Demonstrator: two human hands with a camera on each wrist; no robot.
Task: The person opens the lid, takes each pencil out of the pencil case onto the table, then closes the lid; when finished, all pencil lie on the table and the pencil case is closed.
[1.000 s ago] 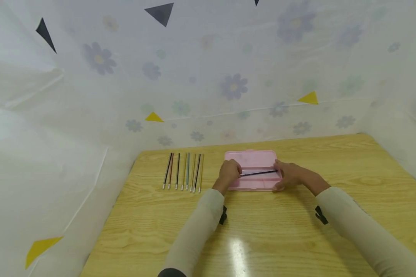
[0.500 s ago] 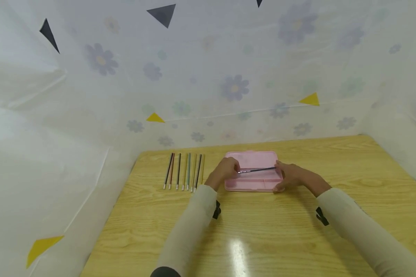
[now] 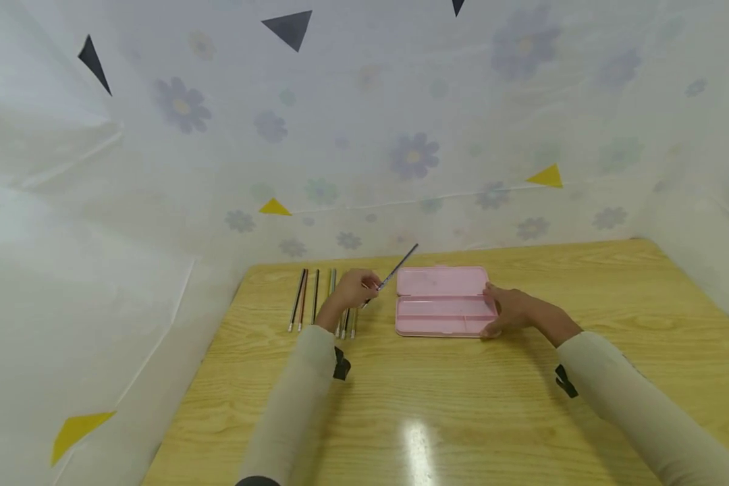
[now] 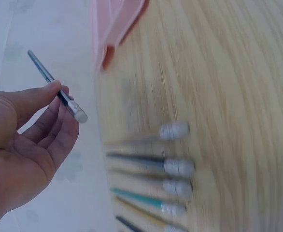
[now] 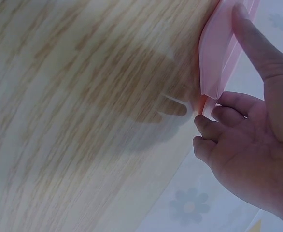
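- The dark pencil (image 3: pixel 395 273) is now out of the pink pencil case (image 3: pixel 442 300): half a second ago it lay across the open tray between both hands, and now it is in the air at the case's 10 o'clock, tip slanting up toward 1 o'clock.
- The left hand (image 3: pixel 354 289) pinches that pencil near its eraser end; the left wrist view shows thumb and forefinger closed on the shaft (image 4: pixel 54 86), with the metal ferrule just below the fingers.
- That hand has swung away from the case toward 9 o'clock and now hovers over the near ends of the row of pencils (image 3: pixel 316 297) lying side by side on the surface (image 3: pixel 462 405).
- In the left wrist view those lying pencils (image 4: pixel 170 169) are blurred, which suggests the hand is in motion; their eraser ends point toward the person.
- The right hand (image 3: pixel 510 310) has stayed at the case's 3 o'clock edge, thumb stretched along the rim (image 5: pixel 257 43) and the other fingers curled against the case's end (image 5: pixel 214 116), steadying it.
- The case tray now looks empty, lid and base lying open and flat.
- As a judgement, the pencil is being carried from the case to join the row, so the work looks like unloading rather than filling.
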